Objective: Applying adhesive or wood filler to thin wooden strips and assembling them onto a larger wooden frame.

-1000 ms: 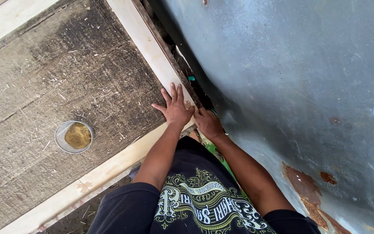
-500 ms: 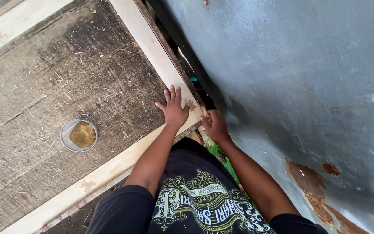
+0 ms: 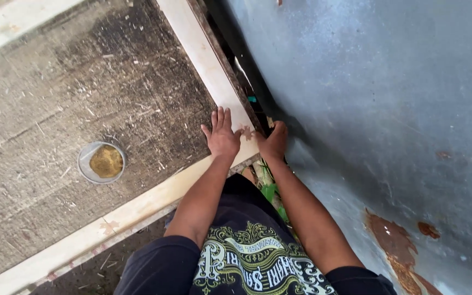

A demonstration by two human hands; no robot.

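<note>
Left hand (image 3: 222, 136) spread flat on pale wood frame corner (image 3: 230, 117), right hand (image 3: 273, 143) curled over its edge w/ fingers hidden; fingers could get pinched if frame shifts toward metal sheet (image 3: 367, 98).

left hand (image 3: 222, 137) lies flat, fingers spread; right hand (image 3: 273, 143) curled, both arms stretched forward.

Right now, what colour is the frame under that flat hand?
Pale, unpainted wood: the frame under the left hand, seen in the head view.
</note>
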